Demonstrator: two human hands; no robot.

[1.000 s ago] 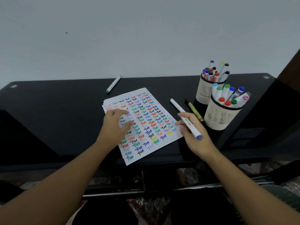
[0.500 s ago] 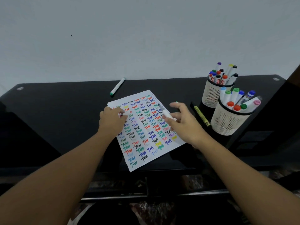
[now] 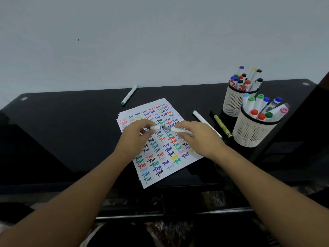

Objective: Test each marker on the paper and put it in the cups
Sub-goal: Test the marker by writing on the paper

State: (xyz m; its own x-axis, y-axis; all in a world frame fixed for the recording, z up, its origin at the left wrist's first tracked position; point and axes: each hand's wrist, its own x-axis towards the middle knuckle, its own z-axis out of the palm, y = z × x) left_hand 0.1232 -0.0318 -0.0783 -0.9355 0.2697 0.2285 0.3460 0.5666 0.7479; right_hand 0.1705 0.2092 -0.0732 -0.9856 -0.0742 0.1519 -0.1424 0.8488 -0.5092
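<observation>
In the head view, your left hand (image 3: 137,138) pinches the cap (image 3: 155,128) of a white marker (image 3: 175,129), and your right hand (image 3: 196,138) has its fingers curled around the barrel. Both are held just above the paper (image 3: 160,157). The cap seems to be just coming off, or just going on; I cannot tell which from this picture alone. A dark tip shows between the two parts.

The paper lies on the black tabletop (image 3: 71,132) and is almost full of small test words in many colours, so I judge that most of the work is done. The near cup (image 3: 252,132) and the far cup (image 3: 235,102), at your right, already hold many markers and stand touching or almost touching.

What is left, as far as you can see here: the marker in your hands, a green-capped marker (image 3: 129,94) lying near the back edge, another white marker (image 3: 203,120) beside the paper on the right, and a thin yellow-green marker (image 3: 222,126) between that one and the cups. These three still wait for testing, in my judgement.
</observation>
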